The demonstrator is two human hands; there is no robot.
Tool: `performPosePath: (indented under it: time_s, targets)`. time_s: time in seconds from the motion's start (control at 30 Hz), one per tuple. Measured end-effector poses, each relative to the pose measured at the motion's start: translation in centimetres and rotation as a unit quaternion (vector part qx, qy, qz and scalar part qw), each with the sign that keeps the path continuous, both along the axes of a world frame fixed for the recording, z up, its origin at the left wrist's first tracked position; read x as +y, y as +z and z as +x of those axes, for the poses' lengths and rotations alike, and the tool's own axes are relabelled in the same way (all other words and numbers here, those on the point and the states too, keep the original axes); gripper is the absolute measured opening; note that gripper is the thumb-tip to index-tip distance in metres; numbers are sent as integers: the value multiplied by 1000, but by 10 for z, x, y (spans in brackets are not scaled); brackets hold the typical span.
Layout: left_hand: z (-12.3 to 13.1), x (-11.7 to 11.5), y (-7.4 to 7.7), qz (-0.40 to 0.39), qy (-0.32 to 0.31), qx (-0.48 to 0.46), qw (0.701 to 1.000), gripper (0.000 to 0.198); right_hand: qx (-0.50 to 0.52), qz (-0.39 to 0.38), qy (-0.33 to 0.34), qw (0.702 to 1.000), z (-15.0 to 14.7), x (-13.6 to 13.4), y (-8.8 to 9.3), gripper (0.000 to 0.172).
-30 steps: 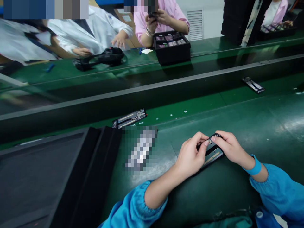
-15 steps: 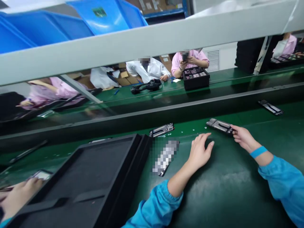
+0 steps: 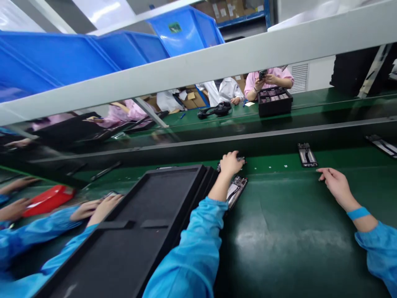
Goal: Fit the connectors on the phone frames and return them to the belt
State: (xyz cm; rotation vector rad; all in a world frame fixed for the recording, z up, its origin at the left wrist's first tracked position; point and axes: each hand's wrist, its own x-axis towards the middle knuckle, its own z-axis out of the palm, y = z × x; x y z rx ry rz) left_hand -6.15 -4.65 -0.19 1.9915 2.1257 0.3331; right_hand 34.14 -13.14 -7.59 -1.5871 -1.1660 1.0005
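Mostly unseen device (image 3: 242, 159) behind left hand (image 3: 230, 164)

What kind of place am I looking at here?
Probably an electronics assembly or repair workshop: phone-like devices with exposed insides lie on a green work surface, near black trays, with blue bins above.

no readable text, green label (image 3: 175, 27) on blue bin (image 3: 187, 40), carton labels (image 3: 230, 9), all illegible
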Motion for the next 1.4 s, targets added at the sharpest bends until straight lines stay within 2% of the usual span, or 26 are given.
performPosePath:
  time_s: [0.07,0.13,0.27,0.37,0.47,0.57,0.67,0.73,0.77,0.8,0.83,0.9,1.0,1.07,1.17,1.2,1.27,1.4]
  targets:
    - [-27,24,11,-49,1,24,999,48,-46,53,23,997,2,-11,-7,43]
    - [-41,40,19,-91,-13,41,995,44,-81,89,41,992,1,-17,-13,39]
    - [-39,52,26,-150,-38,73,985,36,-90,102,53,989,-5,-18,-20,34]
    - [-31,55,28,-156,-48,86,983,35,-87,111,58,988,-8,-17,-20,35]
    - [-21,56,35,-115,-63,79,988,35,-79,114,52,989,-13,-18,-14,35]
    - [-7,52,50,-48,-83,56,994,33,-63,115,50,990,-18,-21,-6,34]
    - [8,38,66,40,-104,4,994,35,-58,114,42,991,-22,-20,-3,32]
    - [18,20,69,90,-118,-42,988,47,-53,115,34,991,-22,-16,-5,30]
    - [24,8,66,111,-121,-81,983,55,-48,117,30,991,-21,-14,-6,30]
    - [30,-6,61,109,-129,-165,972,64,-43,118,28,992,-21,-12,-7,30]
    - [38,-21,53,83,-139,-242,957,70,-37,120,26,992,-20,-11,-8,30]
    - [54,-53,30,1,-151,-354,923,70,-25,122,25,992,-18,-9,-10,29]
    - [73,-94,-10,-113,-156,-404,894,63,-10,121,26,992,-14,-14,-12,29]
    - [77,-112,-30,-156,-169,-372,899,58,-5,119,29,992,-11,-21,-13,29]
    - [77,-129,-45,-93,-218,-229,944,49,-10,113,36,993,-9,-37,-10,31]
    - [78,-132,-46,-56,-240,-179,953,48,-14,111,38,993,-10,-43,-8,32]
    - [83,-139,-45,-6,-295,-112,949,56,-26,110,42,993,-12,-52,-3,33]
    - [97,-150,-37,2,-379,-79,922,74,-47,103,69,991,-18,-68,15,36]
